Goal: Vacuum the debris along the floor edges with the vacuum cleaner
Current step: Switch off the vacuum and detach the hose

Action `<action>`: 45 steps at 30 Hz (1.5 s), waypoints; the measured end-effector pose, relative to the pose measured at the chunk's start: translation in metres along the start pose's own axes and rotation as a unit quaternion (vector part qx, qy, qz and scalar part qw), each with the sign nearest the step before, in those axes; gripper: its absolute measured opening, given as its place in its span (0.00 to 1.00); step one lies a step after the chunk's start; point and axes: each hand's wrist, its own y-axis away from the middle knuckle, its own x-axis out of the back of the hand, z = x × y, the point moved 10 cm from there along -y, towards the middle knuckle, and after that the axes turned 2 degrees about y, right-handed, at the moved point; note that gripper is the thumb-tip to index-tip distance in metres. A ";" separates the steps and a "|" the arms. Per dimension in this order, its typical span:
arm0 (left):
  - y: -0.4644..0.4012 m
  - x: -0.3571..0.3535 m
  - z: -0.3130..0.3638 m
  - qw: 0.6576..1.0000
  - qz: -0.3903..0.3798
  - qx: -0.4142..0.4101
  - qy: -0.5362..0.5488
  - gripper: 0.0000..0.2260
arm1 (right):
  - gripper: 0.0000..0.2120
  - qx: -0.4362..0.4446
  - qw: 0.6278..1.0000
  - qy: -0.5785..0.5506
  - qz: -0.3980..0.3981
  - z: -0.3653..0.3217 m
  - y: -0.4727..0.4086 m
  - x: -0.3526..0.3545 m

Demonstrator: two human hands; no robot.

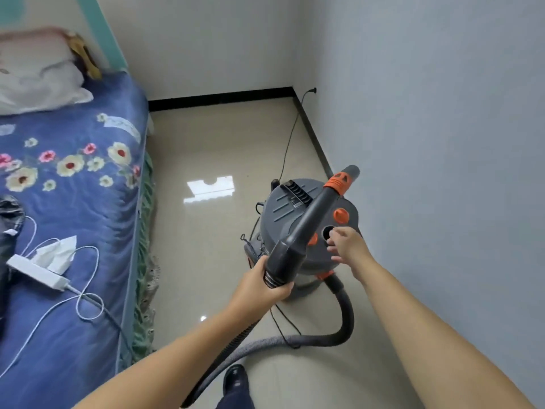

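A grey canister vacuum cleaner (pixel 292 211) with orange knobs stands on the beige tiled floor near the right wall. My left hand (pixel 262 286) is shut around the black hose handle (pixel 303 228), which points up and to the right and ends in an orange collar. The grey ribbed hose (pixel 324 338) loops from the canister's base round to the handle. My right hand (pixel 346 245) hovers over the canister's lid beside a round opening, fingers spread, holding nothing.
A bed (pixel 73 202) with a blue floral cover fills the left side, carrying a white power strip (pixel 38 271), cables and pillows. A black power cord (pixel 290 137) runs to a plug on the right wall. Black skirting (pixel 221 97) lines the floor edges. My dark shoe (pixel 234 379) shows below.
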 end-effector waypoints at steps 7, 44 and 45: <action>-0.059 0.043 -0.052 0.999 0.005 0.018 -0.028 0.17 | 0.17 0.001 0.969 0.246 0.003 0.047 -0.083 -0.073; -0.101 0.008 0.100 0.984 -0.131 -0.093 -0.072 0.13 | 0.36 0.507 0.669 0.543 -0.005 -0.174 0.069 -0.025; -0.102 0.014 0.106 0.983 -0.123 -0.100 -0.088 0.14 | 0.35 0.494 0.694 0.524 -0.002 -0.177 0.065 -0.014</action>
